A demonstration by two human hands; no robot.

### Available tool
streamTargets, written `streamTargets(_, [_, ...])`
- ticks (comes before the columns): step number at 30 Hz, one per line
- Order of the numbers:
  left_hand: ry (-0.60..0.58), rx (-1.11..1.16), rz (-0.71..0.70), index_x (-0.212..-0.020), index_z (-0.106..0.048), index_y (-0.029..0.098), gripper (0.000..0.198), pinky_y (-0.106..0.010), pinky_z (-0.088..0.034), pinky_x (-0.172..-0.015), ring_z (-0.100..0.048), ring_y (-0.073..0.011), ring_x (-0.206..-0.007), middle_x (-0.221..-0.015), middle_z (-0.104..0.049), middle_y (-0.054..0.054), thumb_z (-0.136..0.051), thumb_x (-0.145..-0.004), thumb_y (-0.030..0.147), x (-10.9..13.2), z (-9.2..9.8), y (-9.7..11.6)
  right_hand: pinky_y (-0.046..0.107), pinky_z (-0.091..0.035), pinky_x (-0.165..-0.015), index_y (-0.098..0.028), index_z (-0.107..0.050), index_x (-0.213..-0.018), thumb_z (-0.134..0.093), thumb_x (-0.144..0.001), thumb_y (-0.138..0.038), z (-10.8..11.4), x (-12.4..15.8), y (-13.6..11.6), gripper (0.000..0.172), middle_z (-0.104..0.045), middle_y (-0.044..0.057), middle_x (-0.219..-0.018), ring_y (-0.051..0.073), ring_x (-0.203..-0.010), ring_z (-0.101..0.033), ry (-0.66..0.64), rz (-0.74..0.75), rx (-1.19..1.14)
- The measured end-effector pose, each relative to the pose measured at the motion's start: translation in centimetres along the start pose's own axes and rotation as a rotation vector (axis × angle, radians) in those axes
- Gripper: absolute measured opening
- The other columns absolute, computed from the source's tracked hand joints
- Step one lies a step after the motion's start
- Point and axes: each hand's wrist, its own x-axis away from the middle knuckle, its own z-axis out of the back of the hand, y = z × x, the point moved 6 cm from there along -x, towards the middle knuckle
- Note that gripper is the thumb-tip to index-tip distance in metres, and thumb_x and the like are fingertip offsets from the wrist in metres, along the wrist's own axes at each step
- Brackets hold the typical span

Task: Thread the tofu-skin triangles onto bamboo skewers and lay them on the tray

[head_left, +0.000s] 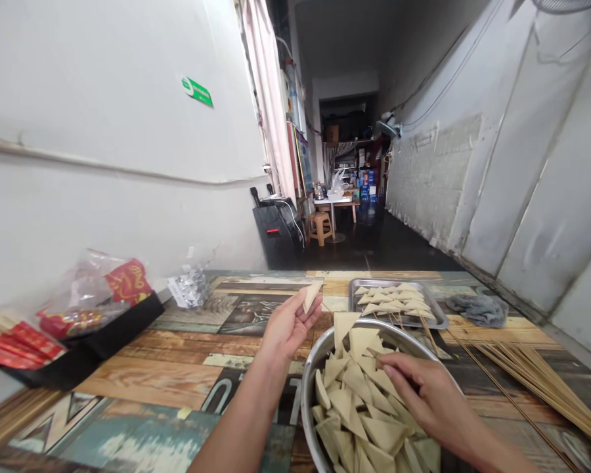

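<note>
Triangular slices of pale tofu skin (357,387) fill a round metal bowl (306,401) in front of me. My left hand (293,322) is raised just beyond the bowl's left rim, its fingers closed around a tofu triangle (312,297). A short length of thin stick shows beside those fingers; the rest of it is hidden. Over the pile, my right hand (418,387) pinches what looks like a tofu triangle, seen edge-on and partly hidden by the fingers. Behind the bowl, a metal tray (443,322) carries rows of skewered triangles (394,299).
Bamboo skewers (546,387) lie fanned out at the right, near a crumpled grey plastic bag (477,309). On the left stand a black box (83,358) with packets and red-wrapped chopsticks (20,341), and a silvery bundle (190,288). A white wall borders the table's left side.
</note>
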Motion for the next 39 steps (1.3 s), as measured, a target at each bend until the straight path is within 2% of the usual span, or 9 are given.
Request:
streamTargets(19, [-0.006,-0.036,0.003,-0.085,-0.061,0.007,0.011,-0.025,-0.054,-0.064,-0.065,-0.0166,-0.073,-0.078,-0.068,-0.012,-0.057,-0.076,0.012,-0.18,0.26,0.07,0.024,-0.047,-0.068,-0.019,-0.059,-0.091,-0.04,-0.087,-0.023,0.15,0.04,-0.11,0.02,-0.067,0.005,-0.084,0.016,-0.075,-0.063,0.012,0.013,0.026])
streamTargets(24, [-0.043,-0.106,-0.03,-0.083,-0.061,0.008,0.01,-0.024,-0.053,-0.062,-0.064,-0.0156,-0.07,-0.076,-0.067,-0.01,-0.057,-0.076,0.014,-0.25,0.21,0.19,0.024,-0.046,-0.066,-0.019,-0.059,-0.091,-0.039,-0.087,-0.023,-0.06,0.06,0.07,0.02,-0.066,0.003,-0.08,0.015,-0.072,-0.062,-0.019,-0.01,0.028])
streamTargets(39, [-0.173,-0.183,0.075,-0.083,-0.061,0.008,0.011,-0.026,-0.053,-0.067,-0.064,-0.015,-0.069,-0.077,-0.067,-0.012,-0.058,-0.075,0.015,0.18,-0.66,-0.64,0.026,-0.047,-0.07,-0.019,-0.059,-0.086,-0.037,-0.088,-0.024,-0.14,0.02,-0.18,0.022,-0.063,0.004,-0.073,0.017,-0.074,-0.061,-0.05,-0.012,0.059])
